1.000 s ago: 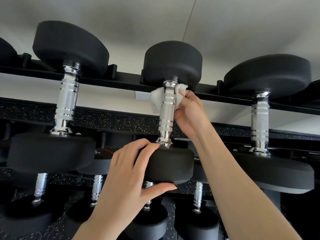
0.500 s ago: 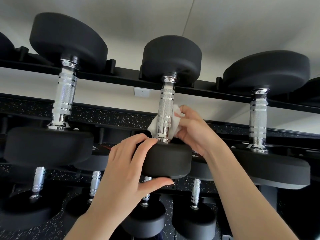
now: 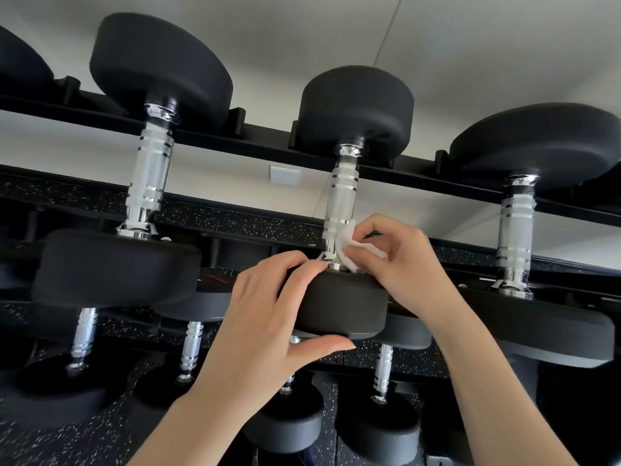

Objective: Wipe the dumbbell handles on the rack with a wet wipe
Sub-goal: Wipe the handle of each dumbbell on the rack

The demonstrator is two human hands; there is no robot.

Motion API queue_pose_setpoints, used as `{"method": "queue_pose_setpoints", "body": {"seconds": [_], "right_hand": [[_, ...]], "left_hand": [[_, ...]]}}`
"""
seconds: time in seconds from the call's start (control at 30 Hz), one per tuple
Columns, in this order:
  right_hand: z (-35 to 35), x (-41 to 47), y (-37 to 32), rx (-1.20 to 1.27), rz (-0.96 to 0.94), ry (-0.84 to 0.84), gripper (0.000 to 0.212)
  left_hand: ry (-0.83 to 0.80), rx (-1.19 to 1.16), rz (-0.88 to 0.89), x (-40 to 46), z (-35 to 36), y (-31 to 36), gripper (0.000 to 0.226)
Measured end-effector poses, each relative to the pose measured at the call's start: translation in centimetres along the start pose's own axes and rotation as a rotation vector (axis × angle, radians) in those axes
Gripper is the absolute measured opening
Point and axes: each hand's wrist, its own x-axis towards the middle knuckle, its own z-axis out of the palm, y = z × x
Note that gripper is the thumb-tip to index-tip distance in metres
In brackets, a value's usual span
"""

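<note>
Three dumbbells sit across the top tier of the black rack (image 3: 235, 139), and both hands work on the middle dumbbell (image 3: 349, 203). Its chrome handle (image 3: 341, 203) runs between a far head resting on the back rail and a near head (image 3: 339, 306) closest to the camera. The left hand (image 3: 268, 334) grips that near head, fingers curled over its top edge and thumb hooked under its lower rim. The right hand (image 3: 400, 260) pinches a white wet wipe (image 3: 353, 247) and presses it against the handle's lower end, right at the shiny collar where it meets the near head. A left dumbbell (image 3: 141, 176) and a right dumbbell (image 3: 524, 230) rest untouched on either side. More dumbbells sit on a lower tier (image 3: 188, 354) beneath. A white wall socket (image 3: 285, 176) shows behind the rack
</note>
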Motion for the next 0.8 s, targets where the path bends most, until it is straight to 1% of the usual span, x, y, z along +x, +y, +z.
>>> {"method": "queue_pose_setpoints", "body": {"seconds": [0.07, 0.17, 0.23, 0.33, 0.4, 0.5, 0.57, 0.63, 0.7, 0.8], "right_hand": [[-0.1, -0.1, -0.5, -0.107, -0.034, 0.037, 0.021], [-0.3, -0.1, -1.0, -0.229, -0.07, 0.054, 0.019], [-0.3, -0.2, -1.0, -0.256, -0.1, 0.06, 0.02], [0.1, -0.1, -1.4, -0.262, -0.17, 0.074, 0.026], [0.5, 0.3, -1.9, -0.321, -0.24, 0.048, 0.021], [1.1, 1.4, -2.8, -0.494, -0.316, -0.008, 0.012], [1.5, 1.9, -3.4, -0.626, -0.334, -0.042, 0.008], [1.7, 2.0, -4.2, -0.734, -0.302, -0.082, 0.005], [1.9, 2.0, -4.9, -0.848, -0.275, -0.113, 0.011], [2.1, 2.4, -5.4, -1.005, -0.289, -0.147, 0.021]], "left_hand": [[-0.002, 0.0, 0.007, 0.0, 0.0, -0.1, 0.072], [0.0, -0.009, 0.011, -0.1, 0.0, -0.3, 0.072], [0.001, -0.027, 0.012, -0.2, 0.1, -0.5, 0.073], [0.008, -0.079, 0.012, -0.2, 0.2, -0.8, 0.072], [0.025, -0.121, 0.014, -0.2, 0.4, -1.0, 0.072], [0.053, -0.207, -0.027, -0.3, 0.7, -1.3, 0.076], [0.067, -0.264, -0.062, -0.4, 0.9, -1.5, 0.078], [0.077, -0.29, -0.081, -0.5, 1.0, -1.8, 0.08], [0.063, -0.318, -0.1, -0.5, 1.0, -2.0, 0.081], [0.029, -0.352, -0.103, -0.3, 0.8, -2.3, 0.079]]}}
